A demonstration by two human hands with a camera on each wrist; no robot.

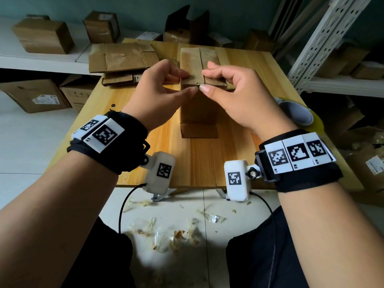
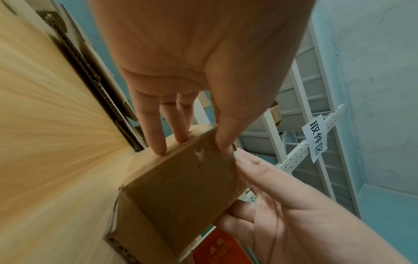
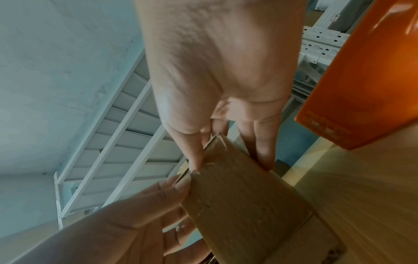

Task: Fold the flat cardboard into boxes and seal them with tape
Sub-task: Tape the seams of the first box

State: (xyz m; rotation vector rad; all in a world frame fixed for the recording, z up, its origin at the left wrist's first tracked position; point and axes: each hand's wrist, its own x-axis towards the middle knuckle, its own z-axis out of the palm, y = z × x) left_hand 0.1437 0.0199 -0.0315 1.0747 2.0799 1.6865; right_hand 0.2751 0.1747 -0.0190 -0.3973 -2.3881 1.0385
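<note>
A box stands upright at the centre of the wood surface, w/ both top flaps folded in and meeting along a seam on top. At its base a bottom flap lies flat on the surface, pointing to 6 o'clock.

Left hand is at the box's top edge, 9 o'clock side: thumb on the near face just under the rim, fingers curled onto the left flap, so it pinches that edge. In the left wrist view the fingertips press on the box's side and the thumb sits at the top corner.

Right hand mirrors it at 3 o'clock: thumb on the near face at the seam, fingers curled over the right flap, pinching it. The two thumb tips nearly touch at the middle of the near rim. The right wrist view shows the thumb at the flap edge and fingers down the box's far side.

Flat cardboard is stacked at 11 o'clock on the surface, apart from the box. A tape roll lies at 3 o'clock near the surface's edge, partly hidden by the right hand. An orange pack shows beside the box in the wrist views. More boxes sit on shelves behind; tape scraps litter the floor at 6 o'clock.
</note>
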